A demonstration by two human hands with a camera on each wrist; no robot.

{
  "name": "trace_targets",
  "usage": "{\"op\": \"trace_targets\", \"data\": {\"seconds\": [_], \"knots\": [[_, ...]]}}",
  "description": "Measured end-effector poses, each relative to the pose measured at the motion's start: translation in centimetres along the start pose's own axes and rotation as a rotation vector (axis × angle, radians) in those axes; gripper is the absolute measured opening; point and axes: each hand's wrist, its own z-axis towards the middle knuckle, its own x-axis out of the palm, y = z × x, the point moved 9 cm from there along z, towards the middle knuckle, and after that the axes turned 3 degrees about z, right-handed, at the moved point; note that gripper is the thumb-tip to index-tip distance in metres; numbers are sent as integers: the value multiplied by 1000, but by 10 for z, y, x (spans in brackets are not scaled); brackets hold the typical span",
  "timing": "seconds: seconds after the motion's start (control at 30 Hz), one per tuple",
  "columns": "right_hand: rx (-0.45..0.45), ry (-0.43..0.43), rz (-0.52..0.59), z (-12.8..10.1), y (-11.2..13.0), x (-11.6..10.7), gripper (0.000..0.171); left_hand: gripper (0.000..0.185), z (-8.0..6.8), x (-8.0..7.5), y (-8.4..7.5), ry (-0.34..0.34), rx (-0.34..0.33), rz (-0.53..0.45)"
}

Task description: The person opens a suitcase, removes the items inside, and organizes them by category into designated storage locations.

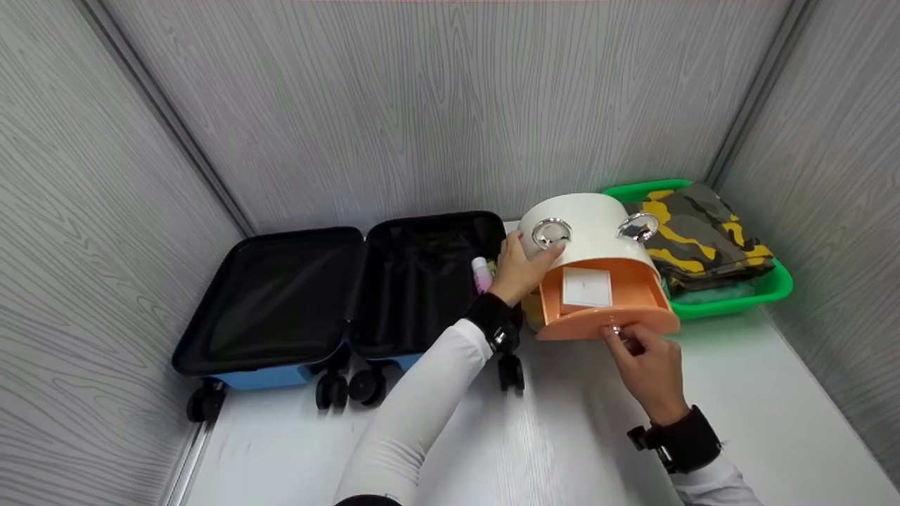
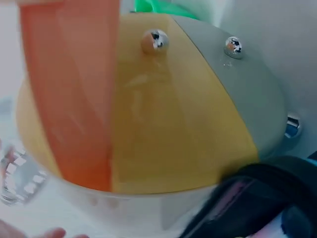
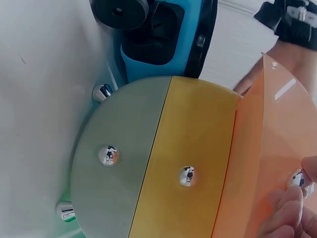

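Note:
A round-fronted white storage box (image 1: pixel 587 223) with silver rings on top stands right of the suitcase. Its orange drawer (image 1: pixel 640 284) is pulled out, and a small white square box (image 1: pixel 588 287) lies inside. My right hand (image 1: pixel 650 365) pinches the drawer's silver knob (image 3: pixel 297 177) between thumb and fingers. On the box's upper left side rests my left hand (image 1: pixel 522 270), its fingers spread and its thumb near one ring (image 1: pixel 552 233). Below the orange drawer, the right wrist view shows a yellow drawer (image 3: pixel 168 198) and a grey-green drawer (image 3: pixel 121 124), both pushed in.
An open blue suitcase (image 1: pixel 264 380) with black lining lies on the white table (image 1: pixel 562 436) at left. A pink bottle with white cap (image 1: pixel 482 274) is at its right side. Behind the storage box, a green basket (image 1: pixel 777 284) holds folded camouflage cloth (image 1: pixel 696 232). Wood-grained walls enclose the table.

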Motion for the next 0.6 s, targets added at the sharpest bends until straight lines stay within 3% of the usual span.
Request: {"op": "trace_targets", "data": {"seconds": [0.13,0.37,0.6], "knots": [[1,0,16,0,1,2,25,91,9,15,4,110,-25,-18],[-5,8,-36,16,2,13,29,79,12,13,-3,86,-12,6],[44,42,-105,53,-12,36,33,88,10,16,0,107,-83,31]]}}
